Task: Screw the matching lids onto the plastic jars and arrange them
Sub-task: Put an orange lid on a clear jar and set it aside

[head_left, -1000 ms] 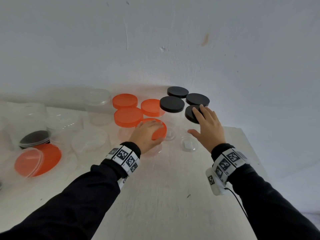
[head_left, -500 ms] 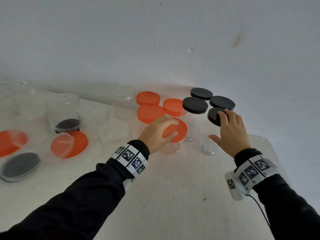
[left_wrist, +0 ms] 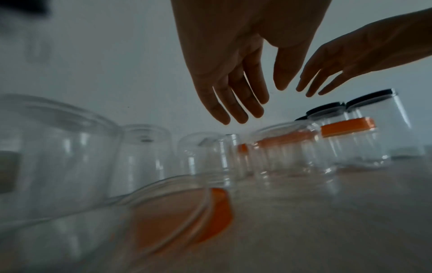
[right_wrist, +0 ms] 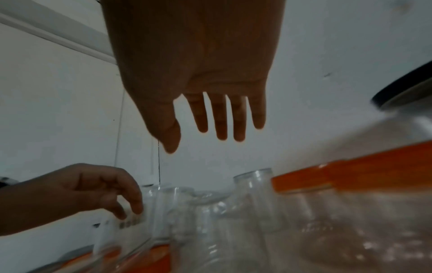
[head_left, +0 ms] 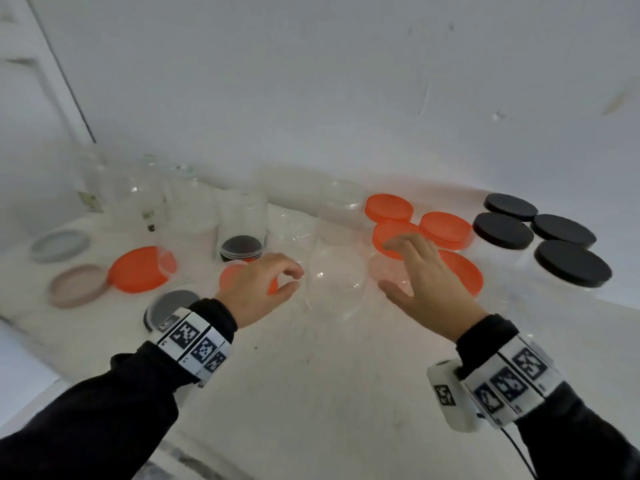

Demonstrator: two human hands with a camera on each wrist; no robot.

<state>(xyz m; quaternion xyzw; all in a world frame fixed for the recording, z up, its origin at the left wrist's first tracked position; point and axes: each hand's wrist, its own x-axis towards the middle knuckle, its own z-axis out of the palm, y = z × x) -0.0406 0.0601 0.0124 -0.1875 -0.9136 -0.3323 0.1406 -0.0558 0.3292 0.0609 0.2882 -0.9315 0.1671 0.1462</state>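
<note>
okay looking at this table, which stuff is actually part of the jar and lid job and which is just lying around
Part of the job:
- black-lidded jars
- orange-lidded jars
- open clear jar between the hands
- loose orange lid

Lying about:
- white wall
- door frame

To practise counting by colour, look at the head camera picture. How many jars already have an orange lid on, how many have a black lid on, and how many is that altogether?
Orange-lidded jars: 4
Black-lidded jars: 4
Total: 8
</note>
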